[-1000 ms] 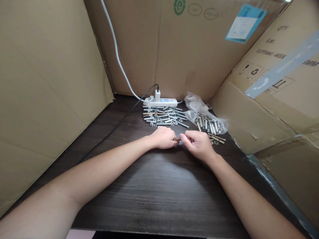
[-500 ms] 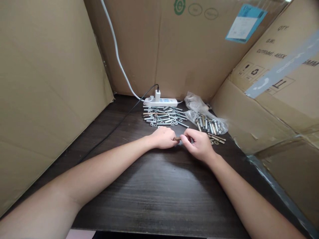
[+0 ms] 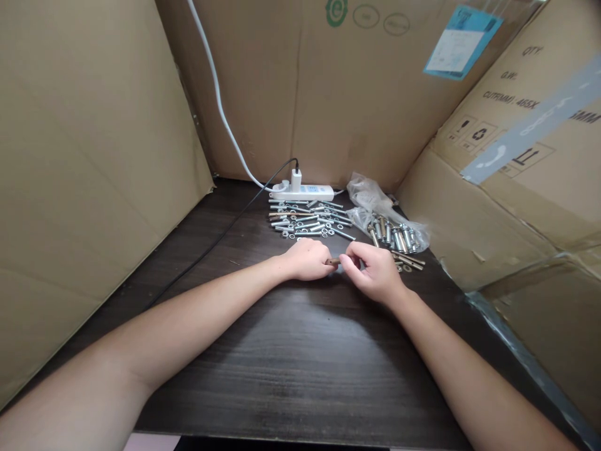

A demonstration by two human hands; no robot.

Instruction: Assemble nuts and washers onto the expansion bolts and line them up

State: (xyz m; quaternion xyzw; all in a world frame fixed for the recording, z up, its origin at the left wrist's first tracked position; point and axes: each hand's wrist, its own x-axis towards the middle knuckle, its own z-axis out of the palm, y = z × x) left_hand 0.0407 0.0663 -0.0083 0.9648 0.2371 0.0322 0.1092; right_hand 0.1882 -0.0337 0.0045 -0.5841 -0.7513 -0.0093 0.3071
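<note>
A short brownish metal sleeve [image 3: 333, 261] with a small dark hole is held between both hands above the dark table. My left hand [image 3: 307, 259] is closed round its left end, knuckles up. The thumb and fingers of my right hand [image 3: 372, 268] pinch its right end. Much of the sleeve is hidden by the fingers. Just beyond my left hand lie loose bolts, sleeves, nuts and washers [image 3: 307, 218] in rough rows. Several brownish sleeves [image 3: 409, 259] and washers lie close to my right hand, partly behind it.
A white power strip [image 3: 303, 193] with a plugged-in charger [image 3: 296, 181] stands at the back. Its black cable [image 3: 220, 237] crosses the table to the left. A clear plastic bag [image 3: 369, 194] holds assembled anchor bolts [image 3: 397, 235]. Cardboard boxes [image 3: 253, 94] wall in the back and both sides.
Hardly anything differs. Both hands keep the same grip on the brownish sleeve; the whole view has shifted very slightly.
</note>
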